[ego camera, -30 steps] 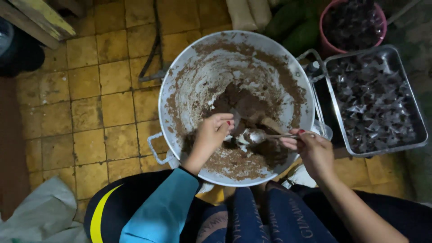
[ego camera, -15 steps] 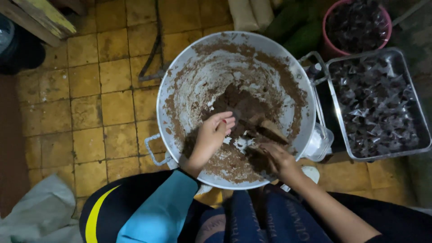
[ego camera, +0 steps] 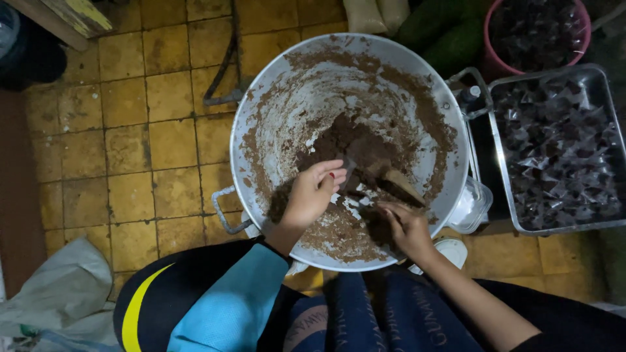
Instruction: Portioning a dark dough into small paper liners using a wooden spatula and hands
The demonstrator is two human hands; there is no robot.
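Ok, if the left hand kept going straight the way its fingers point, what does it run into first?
Most likely the dark brown mound in the big metal basin; the left hand points up-right at it, though depth is hard to judge.

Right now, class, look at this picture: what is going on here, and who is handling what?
A person crouches over a big white basin on the tiled floor, working with both bare hands in a dark brown paste smeared around its inside. The left hand pinches something small over the paste; the right hand presses into it near a wooden spatula. To the right, a metal tray holds small dark wrapped pieces.
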